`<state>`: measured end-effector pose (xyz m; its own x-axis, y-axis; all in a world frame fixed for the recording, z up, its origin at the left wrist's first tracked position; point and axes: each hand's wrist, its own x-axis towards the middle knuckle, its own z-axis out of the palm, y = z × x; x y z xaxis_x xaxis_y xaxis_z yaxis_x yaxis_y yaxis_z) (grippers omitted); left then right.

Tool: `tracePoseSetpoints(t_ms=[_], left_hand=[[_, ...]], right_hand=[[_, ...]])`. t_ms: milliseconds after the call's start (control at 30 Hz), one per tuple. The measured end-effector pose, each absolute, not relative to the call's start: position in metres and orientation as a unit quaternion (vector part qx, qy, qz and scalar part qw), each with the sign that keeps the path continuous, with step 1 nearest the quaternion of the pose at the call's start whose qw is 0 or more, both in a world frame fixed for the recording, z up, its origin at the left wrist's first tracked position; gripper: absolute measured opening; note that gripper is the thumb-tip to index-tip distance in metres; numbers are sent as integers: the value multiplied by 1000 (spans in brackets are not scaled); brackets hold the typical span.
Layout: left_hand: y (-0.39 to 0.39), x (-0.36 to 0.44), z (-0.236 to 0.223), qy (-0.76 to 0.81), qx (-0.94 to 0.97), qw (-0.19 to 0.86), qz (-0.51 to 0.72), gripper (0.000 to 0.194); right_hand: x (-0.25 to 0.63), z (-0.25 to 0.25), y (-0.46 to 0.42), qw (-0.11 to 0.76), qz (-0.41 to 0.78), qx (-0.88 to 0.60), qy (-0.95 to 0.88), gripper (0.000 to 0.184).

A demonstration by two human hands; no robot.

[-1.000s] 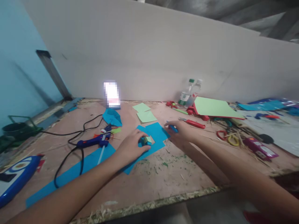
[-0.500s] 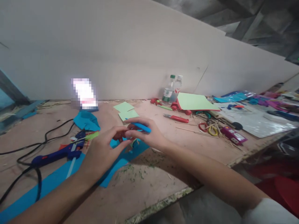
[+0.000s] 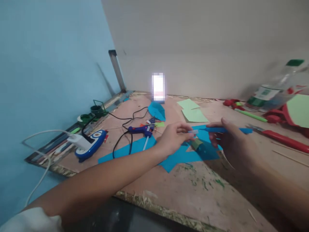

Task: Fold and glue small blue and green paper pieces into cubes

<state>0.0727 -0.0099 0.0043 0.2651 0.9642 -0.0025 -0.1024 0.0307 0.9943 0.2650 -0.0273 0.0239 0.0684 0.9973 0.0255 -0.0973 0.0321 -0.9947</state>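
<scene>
The left hand has its grip clamped on what looks like a small translucent plastic cap, pinched at the fingertips, apparently to leave one end free. The right hand has its grip closed around a slim blue plastic pen, pointing towards the cap, seemingly to line them up. Below, a stubby olive-green and blue piece lies on matte, angular-cut blue paper, atop the smooth, rough-edged wooden table.

Blue wall on L, grey wall bhd pinkish, rough-edged tbl.
</scene>
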Motion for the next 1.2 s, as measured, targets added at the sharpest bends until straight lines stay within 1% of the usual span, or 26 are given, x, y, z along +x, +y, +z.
tracePoseSetpoints(t_ms=[133, 233, 367, 533, 667, 767, 933, 1000, 1067, 1133, 1167, 1200], left_hand=[[-12, 73, 4, 390, 511, 617, 454, 9], [-13, 71, 2, 376, 506, 627, 457, 8], [-13, 69, 1, 368, 509, 629, 458, 9], [-12, 70, 0, 359, 531, 614, 460, 9], [-20, 72, 6, 335, 571, 580, 475, 7], [-29, 72, 14, 326, 587, 543, 504, 6], [-30, 67, 25, 319, 653, 443, 525, 9], [-22, 62, 32, 318, 685, 419, 505, 12], [-12, 53, 45, 328, 722, 399, 461, 18], [-6, 39, 63, 373, 747, 359, 416, 28], [-5, 29, 73, 397, 755, 336, 399, 30], [-5, 18, 82, 419, 757, 317, 388, 27]], right_hand=[[264, 22, -28, 535, 531, -478, -451, 42], [262, 23, -28, 542, 526, -472, -455, 42], [261, 26, -29, 542, 520, -476, -457, 43], [260, 26, -31, 511, 566, -458, -456, 40], [256, 31, -36, 481, 596, -443, -465, 33], [252, 37, -41, 468, 635, -424, -444, 35], [241, 49, -44, 473, 668, -377, -433, 34], [240, 55, -42, 476, 657, -367, -456, 35], [243, 62, -37, 485, 610, -386, -495, 36], [255, 67, -30, 487, 519, -437, -549, 33], [265, 68, -25, 482, 456, -468, -583, 31], [278, 68, -19, 454, 409, -496, -617, 30]])
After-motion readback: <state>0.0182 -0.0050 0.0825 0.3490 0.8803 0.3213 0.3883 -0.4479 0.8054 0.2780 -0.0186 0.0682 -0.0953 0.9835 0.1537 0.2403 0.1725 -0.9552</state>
